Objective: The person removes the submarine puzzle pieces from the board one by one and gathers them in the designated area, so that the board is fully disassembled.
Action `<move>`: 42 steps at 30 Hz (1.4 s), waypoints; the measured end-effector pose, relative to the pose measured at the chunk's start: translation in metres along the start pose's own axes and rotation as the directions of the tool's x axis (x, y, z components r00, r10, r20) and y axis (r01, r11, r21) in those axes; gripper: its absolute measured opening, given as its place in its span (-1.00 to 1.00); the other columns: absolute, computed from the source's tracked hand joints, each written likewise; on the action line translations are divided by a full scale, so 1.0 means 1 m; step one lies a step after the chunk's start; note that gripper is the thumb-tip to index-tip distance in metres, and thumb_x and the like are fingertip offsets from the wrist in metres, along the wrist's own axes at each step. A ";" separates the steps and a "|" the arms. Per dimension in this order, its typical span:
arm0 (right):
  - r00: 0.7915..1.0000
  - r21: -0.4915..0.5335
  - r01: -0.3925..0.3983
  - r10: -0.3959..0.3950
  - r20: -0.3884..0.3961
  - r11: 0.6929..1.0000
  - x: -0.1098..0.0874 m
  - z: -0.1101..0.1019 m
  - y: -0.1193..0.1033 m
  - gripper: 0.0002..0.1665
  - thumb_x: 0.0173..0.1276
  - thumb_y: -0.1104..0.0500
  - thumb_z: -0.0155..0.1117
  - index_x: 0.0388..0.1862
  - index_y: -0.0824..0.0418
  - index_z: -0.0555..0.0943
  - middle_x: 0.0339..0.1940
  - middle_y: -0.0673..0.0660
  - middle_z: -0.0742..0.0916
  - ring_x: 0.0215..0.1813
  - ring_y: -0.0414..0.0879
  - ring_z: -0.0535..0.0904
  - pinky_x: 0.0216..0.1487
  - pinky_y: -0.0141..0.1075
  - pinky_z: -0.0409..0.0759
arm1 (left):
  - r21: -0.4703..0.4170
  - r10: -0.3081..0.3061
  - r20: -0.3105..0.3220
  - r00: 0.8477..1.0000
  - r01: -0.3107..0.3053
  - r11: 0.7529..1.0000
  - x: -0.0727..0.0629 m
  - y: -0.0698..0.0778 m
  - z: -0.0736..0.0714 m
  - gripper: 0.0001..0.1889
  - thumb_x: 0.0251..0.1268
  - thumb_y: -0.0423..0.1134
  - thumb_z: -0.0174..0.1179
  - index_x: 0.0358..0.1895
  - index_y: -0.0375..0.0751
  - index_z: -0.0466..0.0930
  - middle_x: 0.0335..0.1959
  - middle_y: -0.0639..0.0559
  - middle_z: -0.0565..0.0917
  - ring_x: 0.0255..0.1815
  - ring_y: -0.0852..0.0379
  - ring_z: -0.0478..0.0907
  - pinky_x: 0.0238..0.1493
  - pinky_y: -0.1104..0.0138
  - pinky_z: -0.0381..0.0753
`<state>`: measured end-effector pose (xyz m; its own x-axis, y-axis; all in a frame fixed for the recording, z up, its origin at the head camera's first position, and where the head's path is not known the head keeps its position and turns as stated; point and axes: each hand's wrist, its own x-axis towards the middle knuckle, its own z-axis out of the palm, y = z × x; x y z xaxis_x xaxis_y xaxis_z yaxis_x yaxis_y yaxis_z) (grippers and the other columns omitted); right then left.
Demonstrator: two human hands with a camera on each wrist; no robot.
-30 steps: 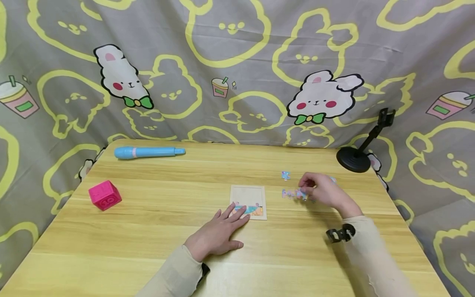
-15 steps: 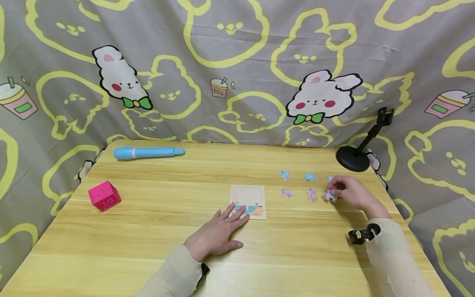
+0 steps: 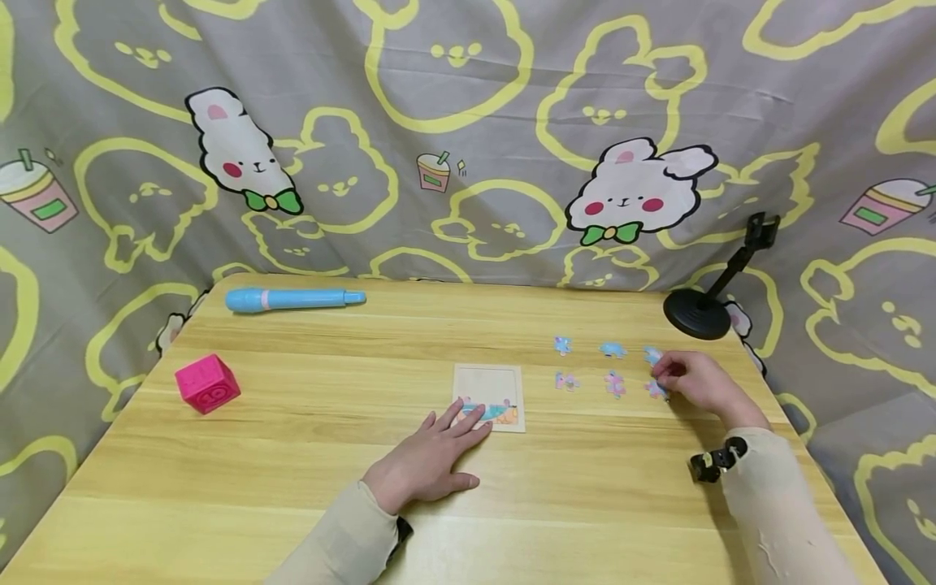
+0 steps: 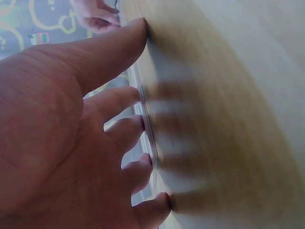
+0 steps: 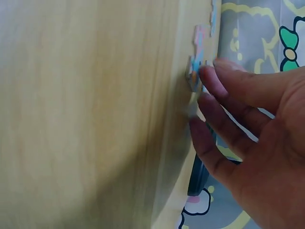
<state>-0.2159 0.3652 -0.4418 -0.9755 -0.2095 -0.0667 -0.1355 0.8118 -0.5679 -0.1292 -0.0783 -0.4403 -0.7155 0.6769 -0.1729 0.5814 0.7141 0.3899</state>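
My left hand [image 3: 427, 463] lies flat with spread fingers on the lower part of a small square puzzle board [image 3: 490, 382]. Coloured pieces fill the board's bottom strip, partly hidden under the fingers; its upper part is bare. In the left wrist view the fingertips touch the thin board edge [image 4: 151, 138]. At the right, my right hand [image 3: 698, 382] hovers with loosely bent fingers by a pink-and-blue jigsaw piece [image 3: 656, 388] and, just behind it, a light blue piece [image 3: 652, 355]. The right wrist view shows a piece [image 5: 194, 71] by the fingertips, apparently not gripped.
Other loose pieces lie in two rows, among them a blue piece [image 3: 612, 349] and a pink piece [image 3: 615, 383]. A black stand [image 3: 698, 314] is at the back right. A blue toy microphone [image 3: 292, 300] and pink cube [image 3: 208, 383] lie left. A patterned curtain [image 3: 504, 97] hangs behind.
My right hand has carried a jigsaw piece rightward and set it at the end of the front row, then drawn its fingers slightly back from it. My left hand stays put.
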 end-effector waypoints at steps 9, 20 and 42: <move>0.997 -0.050 0.021 -0.025 -0.077 0.999 0.000 0.011 -0.027 -0.84 0.39 0.30 0.24 -0.10 0.36 0.62 -0.27 0.13 0.68 -0.23 -0.01 0.56 -0.19 -0.11 0.50 | 0.009 -0.002 0.000 1.000 0.002 1.000 0.000 0.001 0.000 -0.24 0.32 0.04 0.25 0.52 -0.09 0.21 0.57 -0.03 0.06 0.56 -0.14 -0.13 0.41 -0.14 0.06; 0.970 0.035 0.240 -0.241 0.028 0.970 0.017 0.061 -0.117 -0.87 0.40 0.30 0.25 -0.12 0.28 0.65 -0.28 0.01 0.66 -0.22 -0.11 0.55 -0.16 -0.16 0.56 | 0.020 -0.002 0.004 1.000 0.002 1.000 -0.001 0.002 -0.001 -0.25 0.33 0.04 0.25 0.52 -0.08 0.22 0.57 -0.03 0.07 0.56 -0.15 -0.12 0.41 -0.13 0.08; 0.914 0.161 0.260 -0.296 0.276 0.952 0.046 0.138 -0.209 -0.76 0.49 0.33 0.06 -0.06 0.22 0.68 -0.17 0.03 0.64 -0.17 -0.13 0.52 -0.12 -0.20 0.51 | 0.036 -0.002 0.002 1.000 0.002 0.999 0.001 0.000 -0.003 -0.26 0.34 0.05 0.23 0.52 -0.08 0.22 0.56 -0.03 0.09 0.55 -0.15 -0.10 0.39 -0.14 0.11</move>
<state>-0.2083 0.1112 -0.4395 -0.8040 -0.5826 -0.1189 -0.3548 0.6306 -0.6903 -0.1305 -0.0780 -0.4379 -0.7160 0.6757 -0.1752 0.5935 0.7214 0.3567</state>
